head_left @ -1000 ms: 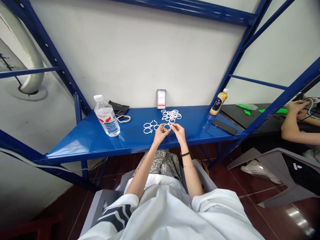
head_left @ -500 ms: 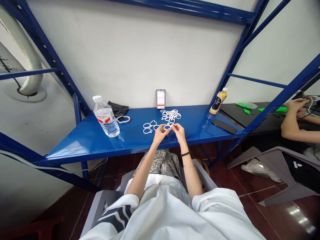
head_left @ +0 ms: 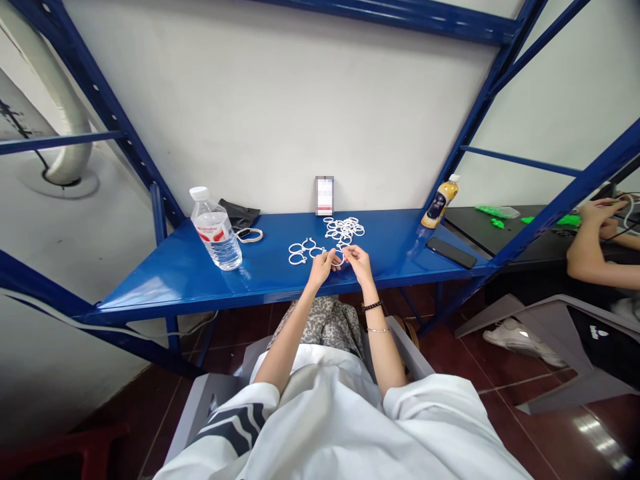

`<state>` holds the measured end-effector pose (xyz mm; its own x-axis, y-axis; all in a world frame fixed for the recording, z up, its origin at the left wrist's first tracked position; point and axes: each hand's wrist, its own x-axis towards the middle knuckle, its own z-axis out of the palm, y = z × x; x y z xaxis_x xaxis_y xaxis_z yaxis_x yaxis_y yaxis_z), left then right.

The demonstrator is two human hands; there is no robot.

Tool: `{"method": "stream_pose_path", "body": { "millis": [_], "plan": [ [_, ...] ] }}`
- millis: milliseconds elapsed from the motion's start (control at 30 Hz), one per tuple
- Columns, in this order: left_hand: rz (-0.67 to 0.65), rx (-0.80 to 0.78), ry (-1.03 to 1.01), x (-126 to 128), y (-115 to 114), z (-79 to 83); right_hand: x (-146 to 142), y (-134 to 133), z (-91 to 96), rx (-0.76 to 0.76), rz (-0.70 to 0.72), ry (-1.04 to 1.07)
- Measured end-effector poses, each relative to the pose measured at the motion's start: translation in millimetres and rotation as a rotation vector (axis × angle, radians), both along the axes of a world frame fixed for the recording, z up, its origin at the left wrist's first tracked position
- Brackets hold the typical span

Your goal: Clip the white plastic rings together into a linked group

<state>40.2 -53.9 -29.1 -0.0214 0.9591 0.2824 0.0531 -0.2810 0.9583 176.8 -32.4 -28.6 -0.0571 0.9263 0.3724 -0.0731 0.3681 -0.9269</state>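
Between my two hands is a white plastic ring [head_left: 339,263], held just above the front part of the blue table [head_left: 260,267]. My left hand [head_left: 323,267] grips its left side with closed fingers. The fingers of my right hand [head_left: 357,262] pinch the ring's right side near its top. Left of my left hand lie several white rings [head_left: 297,259], some with a small knob or opening. A heap of similar white rings [head_left: 345,229] lies behind my hands, in front of an upright phone [head_left: 325,197].
A water bottle [head_left: 216,233], a black pouch [head_left: 239,215] and a pale wristband [head_left: 250,235] are at the left. At the right are a yellow drink bottle [head_left: 440,202] and a dark phone [head_left: 451,253]. Another person's arm [head_left: 595,247] is by the black table [head_left: 480,233].
My view has shifted slightly. The ring between my hands now hangs lower and shows more of its round outline; my fingers still grip it from both sides.
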Motion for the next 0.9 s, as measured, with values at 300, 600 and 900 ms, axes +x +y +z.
{"method": "stream_pose_path", "body": {
  "millis": [300, 600, 900],
  "plan": [
    [0.028, -0.002, -0.031, -1.2, -1.0, -0.5, 3.7, -1.8, 3.6, 0.038, 0.100, -0.038],
    [-0.006, 0.006, -0.075, -0.2, 0.9, -1.5, 2.2, 1.3, -0.4, 0.051, 0.078, -0.032],
    [-0.102, 0.024, -0.031, 3.9, -2.9, 0.8, 3.2, 2.8, -3.5, 0.045, -0.020, 0.006]
  ]
}}
